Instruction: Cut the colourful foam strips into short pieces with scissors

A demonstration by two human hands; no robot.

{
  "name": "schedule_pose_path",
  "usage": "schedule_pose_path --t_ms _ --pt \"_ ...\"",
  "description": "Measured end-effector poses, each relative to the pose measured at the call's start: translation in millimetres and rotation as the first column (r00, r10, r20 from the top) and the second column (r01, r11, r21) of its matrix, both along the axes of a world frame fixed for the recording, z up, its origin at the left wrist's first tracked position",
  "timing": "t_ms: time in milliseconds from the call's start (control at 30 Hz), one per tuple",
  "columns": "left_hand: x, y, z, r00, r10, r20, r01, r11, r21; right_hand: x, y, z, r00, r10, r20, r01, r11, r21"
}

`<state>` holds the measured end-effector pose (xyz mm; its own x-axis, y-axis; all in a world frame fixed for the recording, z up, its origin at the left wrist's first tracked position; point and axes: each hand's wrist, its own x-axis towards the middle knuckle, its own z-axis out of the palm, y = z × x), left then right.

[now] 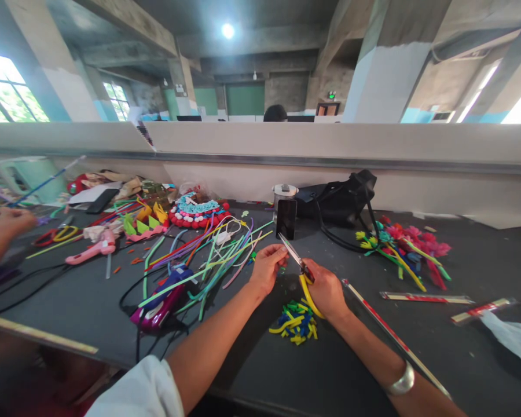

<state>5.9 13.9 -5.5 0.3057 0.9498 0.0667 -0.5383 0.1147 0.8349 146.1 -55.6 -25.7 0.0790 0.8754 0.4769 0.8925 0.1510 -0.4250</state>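
Observation:
My right hand (325, 289) is closed around the yellow handles of a pair of scissors (292, 250), whose blades point up and to the left. Just left of the blades, my left hand (265, 271) has its fingertips pinched together; whatever is between them is too small to make out. Below both hands, a small pile of short cut pieces (296, 323) in yellow, green and blue lies on the dark table (260, 359). A black phone (286, 219) stands upright beyond the scissors, in front of a lidded container (285, 190).
Left of my arm lie a purple glue gun (162, 301) with black cords and loose colored pipe cleaners (230, 258). A co-worker's hand (8, 226) is at the far left, near a pink glue gun (96, 248). A black bag (347, 200) and fluffy flowers (417, 243) are at right.

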Motion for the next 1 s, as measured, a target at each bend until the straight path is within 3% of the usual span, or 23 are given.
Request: schedule_pose_path --t_ms 500,767,1000 --pt "-0.3 0.8 -0.9 0.998 0.005 0.068 -0.007 1.0 0.027 8.8 3.4 -3.3 0.995 -0.103 -0.005 0.103 0.995 0.011" --pt "-0.1 2.5 -1.8 0.999 0.013 0.053 -0.014 1.0 0.021 0.8 -1.6 3.1 0.996 -0.065 0.067 0.07 0.995 -0.075" --pt "-0.2 2.2 -2.0 0.999 0.026 0.021 -0.027 1.0 0.014 1.8 -1.1 3.7 0.996 -0.049 0.078 0.055 0.996 -0.07"
